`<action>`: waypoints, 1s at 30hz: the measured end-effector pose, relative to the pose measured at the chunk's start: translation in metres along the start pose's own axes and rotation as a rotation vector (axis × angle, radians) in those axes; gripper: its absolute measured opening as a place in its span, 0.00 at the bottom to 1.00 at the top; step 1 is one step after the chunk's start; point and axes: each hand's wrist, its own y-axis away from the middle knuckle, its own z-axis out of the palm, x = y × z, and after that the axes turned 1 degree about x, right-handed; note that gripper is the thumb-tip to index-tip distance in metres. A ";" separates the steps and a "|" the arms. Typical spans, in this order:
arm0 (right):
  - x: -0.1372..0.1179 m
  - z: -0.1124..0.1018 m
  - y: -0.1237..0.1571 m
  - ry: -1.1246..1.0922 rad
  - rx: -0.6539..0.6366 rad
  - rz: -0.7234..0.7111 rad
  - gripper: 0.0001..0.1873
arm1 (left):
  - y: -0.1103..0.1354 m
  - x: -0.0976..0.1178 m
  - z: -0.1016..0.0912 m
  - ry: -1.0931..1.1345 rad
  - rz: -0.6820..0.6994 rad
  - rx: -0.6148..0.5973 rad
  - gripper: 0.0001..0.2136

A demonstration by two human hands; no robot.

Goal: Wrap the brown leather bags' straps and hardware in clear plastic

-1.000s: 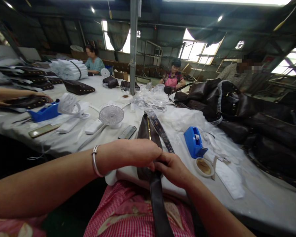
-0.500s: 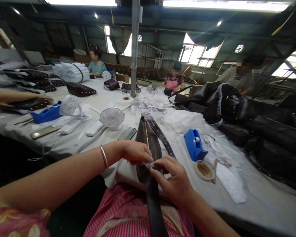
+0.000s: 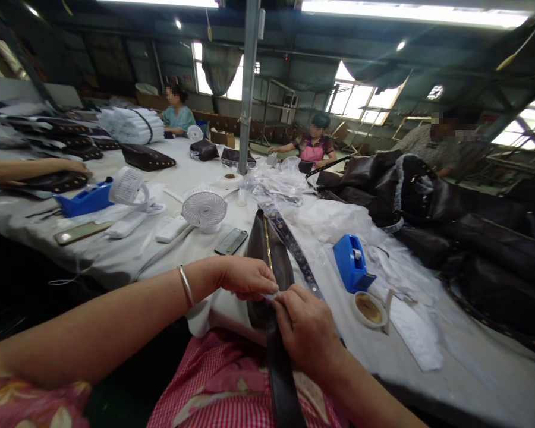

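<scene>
A dark brown leather bag (image 3: 259, 242) with a gold zipper lies on the table edge in front of me. Its plain strap (image 3: 282, 380) hangs down over my checked apron, while a studded strap (image 3: 294, 252) runs along its right side. Over the near end of the bag, my left hand (image 3: 249, 278) pinches a small piece of clear plastic film (image 3: 270, 295). My right hand (image 3: 305, 321) meets it there, thumb and fingers closed on the same film. Part of the film is hidden by the fingers.
Right of the bag stand a blue tape dispenser (image 3: 351, 264) and a tape roll (image 3: 369, 310). A phone (image 3: 232, 242) and white fans (image 3: 204, 209) lie leftward. Dark bags (image 3: 485, 238) pile up at right. A co-worker's hand (image 3: 74, 166) rests on a bag at far left.
My right hand has turned over, its fingers now more closed around the film and its back facing me. My left hand keeps its pinch. The bag stays in place.
</scene>
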 end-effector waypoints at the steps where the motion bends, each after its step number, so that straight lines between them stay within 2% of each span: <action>1: 0.002 0.000 0.000 -0.066 -0.018 0.057 0.11 | 0.002 0.000 0.000 -0.027 0.028 -0.002 0.20; 4: 0.009 0.001 -0.002 -0.274 -0.073 0.259 0.09 | 0.007 0.002 0.000 -0.125 0.128 0.005 0.18; 6: 0.012 0.001 -0.004 -0.368 -0.106 0.335 0.10 | 0.010 0.004 0.001 -0.204 0.198 0.036 0.13; 8: 0.014 0.001 -0.005 -0.418 -0.113 0.351 0.10 | 0.012 0.007 0.003 -0.275 0.252 0.077 0.09; 11: 0.017 -0.001 -0.003 -0.471 -0.083 0.378 0.05 | 0.015 0.009 0.005 -0.352 0.290 0.120 0.06; 14: 0.019 -0.002 -0.003 -0.463 -0.091 0.332 0.13 | 0.017 0.010 0.008 -0.400 0.296 0.151 0.05; 17: 0.019 -0.001 -0.003 -0.424 -0.071 0.314 0.03 | 0.018 0.011 0.009 -0.421 0.291 0.180 0.04; 19: 0.017 0.001 -0.003 -0.430 -0.028 0.331 0.04 | 0.019 0.013 0.010 -0.414 0.279 0.192 0.04; 21: 0.015 0.003 -0.002 -0.417 0.028 0.269 0.08 | 0.019 0.015 0.011 -0.387 0.250 0.199 0.02; 24: 0.012 0.004 0.000 -0.317 0.066 0.078 0.11 | 0.019 0.015 0.013 -0.291 0.162 0.190 0.05; 30: 0.020 -0.012 -0.004 -0.007 -0.044 -0.336 0.14 | 0.012 0.000 0.017 0.095 -0.053 0.028 0.10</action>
